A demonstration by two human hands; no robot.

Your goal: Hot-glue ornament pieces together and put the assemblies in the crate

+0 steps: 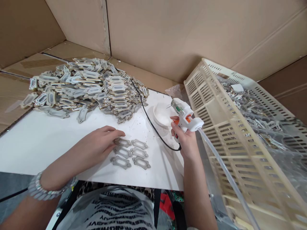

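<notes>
Six small flat grey frame-shaped pieces w/ oblong cut-outs point(130, 152) lie in two columns of three on the white tabletop point(43, 140), near its front edge, roughly centre of view. They look thin and light, prob. stiff card or thin board w/ a foil-like face; my guess is they'd slide easily on the smooth surface and could bend or crease if pinched hard, so best held flat under fingertips or lifted by an outer edge, not by the narrow strips round the cut-out. Left hand point(96, 147) is palm-down, fingers loosely together and extended, tips touching the top-left piece of the set; wrist low, forearm coming in from lower left w/ a beaded bracelet point(38, 188). It holds nothing, just presses or steadies. Right hand point(184, 140) is closed round the grip of a white hot-glue gun w/ orange trigger point(185, 116), forefinger near the trigger; the gun sits raised, well apart from the six pieces, nozzle aimed up-left over a small round white dish point(161, 115). Black cord point(148, 118) runs across the tabletop from the gun's base; a clear glue stick point(225, 172) trails from its rear. A big heap of similar pieces point(81, 86) sits at the far left, a cream slotted plastic crate point(216, 127) at right.
</notes>
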